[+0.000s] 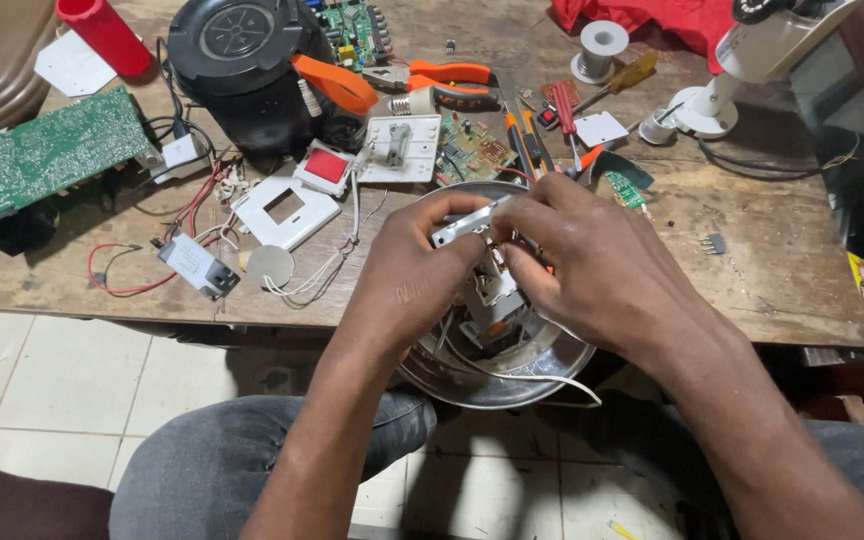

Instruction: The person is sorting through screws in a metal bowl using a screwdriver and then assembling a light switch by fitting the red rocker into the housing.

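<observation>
I am seeing both hands pinching a small grey part (467, 222) between them: left hand (414, 262) gripping its left end, right hand (592, 255) its right, just above the metal bowl (512, 375) at the table's (772, 270) near edge.

Both hands, left (417, 270) and right (592, 265), meet over a metal bowl (542, 375) at the surface's (772, 270) near edge, their grip closed on a small module (467, 225). A circuit board (47, 155) lies far left, pliers (447, 80) behind the hands, a wire spool (600, 45) behind and to the right.
</observation>
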